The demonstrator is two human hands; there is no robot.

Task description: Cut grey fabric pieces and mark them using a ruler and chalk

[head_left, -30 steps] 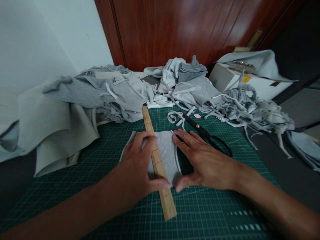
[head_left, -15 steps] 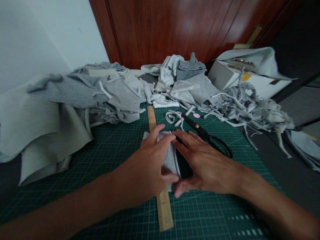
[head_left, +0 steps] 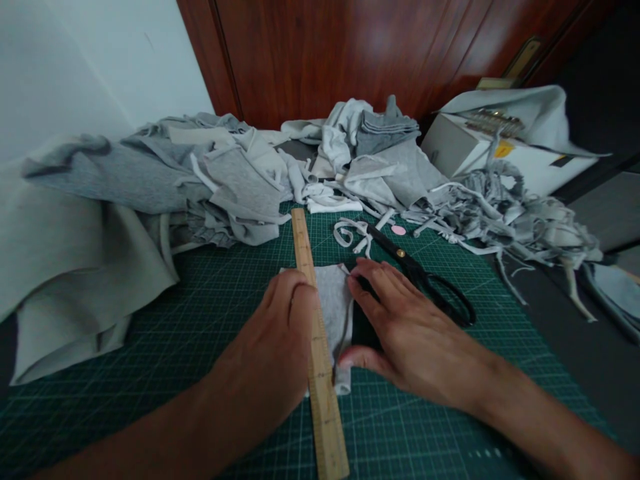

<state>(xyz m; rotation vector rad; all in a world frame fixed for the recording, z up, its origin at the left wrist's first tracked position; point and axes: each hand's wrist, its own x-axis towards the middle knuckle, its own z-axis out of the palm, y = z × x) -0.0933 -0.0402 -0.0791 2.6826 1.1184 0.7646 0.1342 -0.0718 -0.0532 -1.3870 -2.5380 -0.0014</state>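
Note:
A wooden ruler (head_left: 323, 393) lies lengthwise over a small piece of light grey fabric (head_left: 336, 300) on a green cutting mat (head_left: 410, 427). My left hand (head_left: 277, 340) is closed at the ruler's left edge, its bent fingers overlapping the wood; its fingertips and thumb are hidden. Along the fabric's right edge rests my right hand (head_left: 400, 320), with thumb and forefinger spread wide apart. The thumb touches the lower part of that edge, which curls up, and the fingertips touch near the top corner. Black-handled scissors (head_left: 410, 263) lie just beyond my right hand.
Grey fabric (head_left: 240, 187) is heaped at the back left, more folded cloth (head_left: 385, 133) at the back middle. Tangled fabric strips (head_left: 515, 207) sit at the right, before a white box (head_left: 450, 147). A pink disc (head_left: 399, 230) and a thin strip (head_left: 345, 233) lie near the scissors.
My left hand has moved left and its spread fingers have curled in, uncovering the ruler and fabric. My right thumb now touches the fabric's lower right edge, which has curled.

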